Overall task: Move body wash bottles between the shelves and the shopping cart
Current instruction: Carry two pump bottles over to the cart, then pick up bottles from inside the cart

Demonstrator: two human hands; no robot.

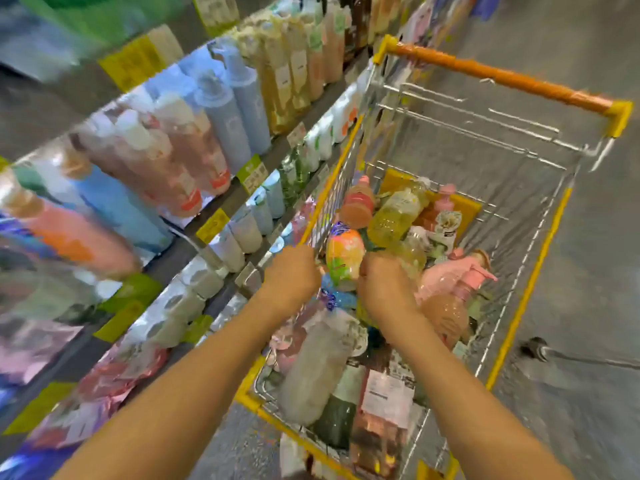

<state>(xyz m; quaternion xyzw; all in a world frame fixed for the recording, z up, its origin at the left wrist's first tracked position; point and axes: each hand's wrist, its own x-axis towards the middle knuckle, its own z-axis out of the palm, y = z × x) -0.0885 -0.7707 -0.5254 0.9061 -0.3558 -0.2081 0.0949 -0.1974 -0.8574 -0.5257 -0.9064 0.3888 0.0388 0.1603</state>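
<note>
A person's two bare forearms reach forward from the bottom edge into a wire shopping cart (540,258) with yellow trim and an orange handle bar (498,76) at about one o'clock. The picture is blurred by motion.

The left hand (292,273), near the centre, has its fingers curled over the cart's left yellow rim; whether it truly grips the rim cannot be told. The right hand (382,280), just to its right, is inside the basket with fingers curled down among the bottles; what it holds, if anything, is hidden by the hand itself.

The cart is piled with body wash bottles. Between the two hands lies an orange and white bottle (344,256). Beyond the right hand, toward twelve o'clock, lie a clear yellow bottle (394,216) and a coral bottle (358,202). At three o'clock from the right hand sits a pink pump bottle (450,282). Nearer the viewer, at six o'clock, lies a frosted white bottle (311,368).

Store shelves (221,199) run along the left from nine to eleven o'clock, packed with upright bottles and yellow price tags (213,225).
</note>
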